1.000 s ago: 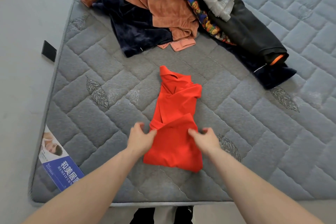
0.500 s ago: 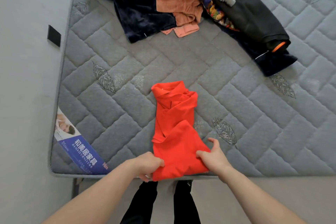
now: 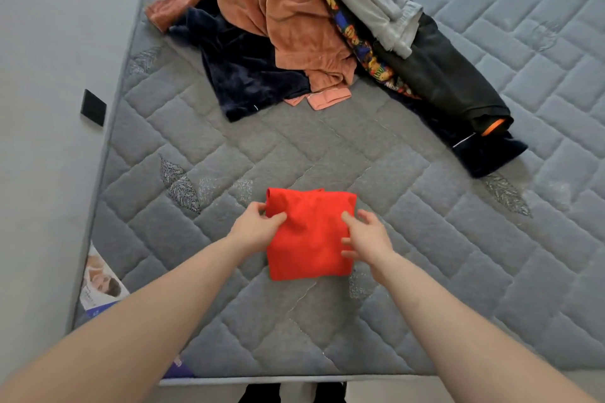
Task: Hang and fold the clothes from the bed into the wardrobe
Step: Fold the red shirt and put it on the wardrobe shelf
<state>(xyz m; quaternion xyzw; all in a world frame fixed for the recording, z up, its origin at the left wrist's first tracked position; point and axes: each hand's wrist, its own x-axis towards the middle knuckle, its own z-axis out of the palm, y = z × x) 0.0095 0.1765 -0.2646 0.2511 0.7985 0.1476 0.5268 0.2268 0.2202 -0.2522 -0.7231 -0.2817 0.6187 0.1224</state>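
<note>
Folding's basically done on the red garment [image 3: 309, 235]: half a sec ago it was a long strip w/ the collar end trailing up the bed and the bottom hem being lifted at the mattress edge; now that lower half is flipped over the top, leaving a compact, roughly square packet lying flat on the bed [image 3: 458, 288], a bit in from the near edge. Left hand [image 3: 257, 227] is at the packet's left edge, thumb on top, fingers curled round the upper-left corner, pinching it. Right hand [image 3: 366, 235] has let go of the hem it held a moment back; fingers spread and relaxed, fingertips touching the right edge, more patting than gripping, nothing held.

What it means, as I read it: this piece looks ready to be picked up and carried to the wardrobe, which isn't in view. Maybe one more smoothing pass first.

Further up the bed, well apart from the packet, the pile of clothes [image 3: 311, 26] is untouched: rust-brown velvety piece, navy one under it, grey top, black sleeve w/ orange cuff. So plenty left; task is early-ish.
</note>
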